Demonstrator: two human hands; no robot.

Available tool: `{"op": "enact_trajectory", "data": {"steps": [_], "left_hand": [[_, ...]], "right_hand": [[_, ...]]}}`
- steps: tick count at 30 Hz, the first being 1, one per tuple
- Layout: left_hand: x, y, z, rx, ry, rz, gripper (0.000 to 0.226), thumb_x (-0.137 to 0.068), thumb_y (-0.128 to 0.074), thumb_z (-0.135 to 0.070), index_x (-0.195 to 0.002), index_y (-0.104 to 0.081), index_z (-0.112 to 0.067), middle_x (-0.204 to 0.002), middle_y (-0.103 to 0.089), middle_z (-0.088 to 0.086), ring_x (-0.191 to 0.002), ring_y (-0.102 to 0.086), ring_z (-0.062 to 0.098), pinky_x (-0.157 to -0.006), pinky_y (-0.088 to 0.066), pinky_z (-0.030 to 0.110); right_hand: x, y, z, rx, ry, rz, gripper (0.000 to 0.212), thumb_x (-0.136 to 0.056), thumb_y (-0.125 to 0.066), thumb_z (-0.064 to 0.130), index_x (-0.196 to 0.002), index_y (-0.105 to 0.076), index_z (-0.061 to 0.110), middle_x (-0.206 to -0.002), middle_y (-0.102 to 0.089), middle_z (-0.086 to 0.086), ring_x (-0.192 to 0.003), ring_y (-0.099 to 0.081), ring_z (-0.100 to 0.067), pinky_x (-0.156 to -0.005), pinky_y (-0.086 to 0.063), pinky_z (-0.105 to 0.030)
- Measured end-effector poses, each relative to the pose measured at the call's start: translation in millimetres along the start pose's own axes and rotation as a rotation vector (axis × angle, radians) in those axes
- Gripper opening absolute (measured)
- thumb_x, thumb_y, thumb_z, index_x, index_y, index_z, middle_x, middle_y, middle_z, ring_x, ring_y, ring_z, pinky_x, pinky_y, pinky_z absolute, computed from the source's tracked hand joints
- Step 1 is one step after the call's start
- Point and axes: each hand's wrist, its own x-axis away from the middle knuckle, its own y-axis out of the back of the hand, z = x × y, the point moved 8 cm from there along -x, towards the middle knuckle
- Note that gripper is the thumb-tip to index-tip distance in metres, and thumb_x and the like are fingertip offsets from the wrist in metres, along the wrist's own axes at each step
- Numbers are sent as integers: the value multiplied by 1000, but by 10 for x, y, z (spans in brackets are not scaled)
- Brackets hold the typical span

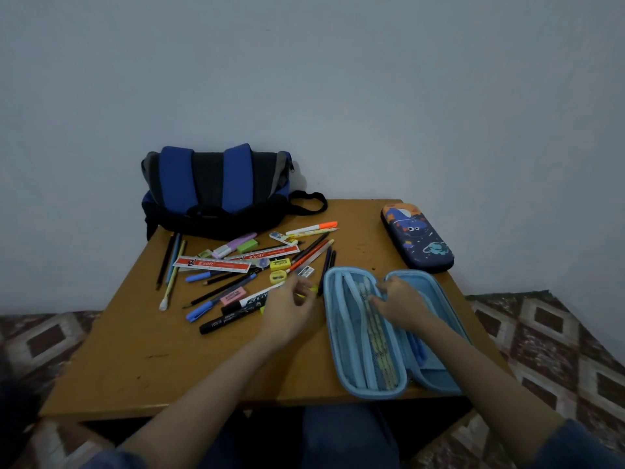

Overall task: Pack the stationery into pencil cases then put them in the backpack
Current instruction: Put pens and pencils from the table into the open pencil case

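Note:
A light blue pencil case (351, 380) lies open at the table's front right, with pencils under its mesh pocket. My right hand (400, 301) rests inside it, fingers curled against the mesh and the pencils. My left hand (292, 308) is just left of the case and pinches a yellow highlighter (309, 290). Several pens, pencils, rulers, erasers and sharpeners (243, 269) lie scattered across the table's middle. A dark blue space-print pencil case (417, 236) lies closed at the far right. A blue and black backpack (216, 189) sits at the back left against the wall.
The wooden table (135, 360) has bare surface at its front left. A black backpack strap (309, 201) trails onto the table. Patterned floor (554, 340) surrounds the table, and a plain wall stands behind it.

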Motion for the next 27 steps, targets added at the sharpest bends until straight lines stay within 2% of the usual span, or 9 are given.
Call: {"op": "enact_trajectory", "data": {"steps": [2,7,12,15,19,21,23,25,27], "left_hand": [[-15,344,261,-84,44,-110,9,-91,-55,-14,-99,-59,-13,-91,-58,-2,-82,-55,9,-63,-40,11],[43,1149,929,-247,230,-341,13,-91,-57,-14,-98,-65,-6,-90,-65,7,-61,-52,10,-49,-35,16],[113,1695,1467,-340,358,-473,17,-89,-59,-18,-98,-65,-5,-95,-65,15,-75,-57,25,-59,-41,30],[101,1839,1629,-379,444,-484,24,-88,-61,-24,-103,-64,-5,-100,-63,16,-78,-55,26,-60,-39,30],[92,1800,1795,-453,550,-385,34,-86,-62,-33,-105,-59,-5,-100,-61,16,-84,-58,29,-63,-45,32],[101,1757,1863,-478,588,-351,36,-87,-60,-39,-103,-59,-6,-94,-60,14,-81,-58,28,-63,-50,34],[96,1730,1872,-478,588,-349,35,-87,-58,-40,-102,-60,-8,-92,-59,14,-78,-59,29,-63,-52,34],[90,1726,1852,-480,587,-357,33,-87,-59,-40,-101,-60,-10,-94,-57,13,-79,-59,30,-65,-53,35],[74,1734,1846,-490,586,-362,30,-87,-60,-38,-101,-61,-12,-96,-57,14,-81,-59,30,-68,-53,36]], "right_hand": [[-16,5,-16,-5,-14,7,48,-96,-49,31,-131,-48,-3,-136,-46,-15,-126,-44,-27,-103,-36,-34],[-34,-6,-43,-36,-55,11,48,-95,-51,28,-128,-49,-7,-134,-49,-19,-122,-48,-30,-102,-41,-39],[-66,-29,-31,-27,-52,-3,43,-94,-51,25,-124,-55,-6,-127,-55,-20,-115,-53,-31,-96,-44,-39],[-75,-40,-37,-15,-57,3,46,-94,-51,26,-131,-50,-1,-133,-51,-18,-120,-50,-30,-98,-42,-37],[-78,-46,-60,-21,-68,-8,46,-93,-53,27,-129,-52,-2,-130,-52,-18,-117,-52,-30,-96,-44,-38],[-80,-42,-46,-20,-52,-20,42,-93,-54,27,-122,-58,-2,-122,-56,-17,-112,-54,-30,-91,-45,-36],[-84,-47,-41,-20,-36,-27,29,-92,-55,28,-96,-67,1,-96,-59,-10,-96,-58,-28,-75,-46,-32],[-90,-35,-56,-7,-32,-65,38,-91,-57,28,-59,-48,10,-67,-41,0,-69,-49,-19,-52,-31,-24],[-93,-33,-46,12,-11,-78,48,-90,-58,28,-53,-33,12,-63,-32,1,-60,-39,-15,-47,-22,-21]]}}
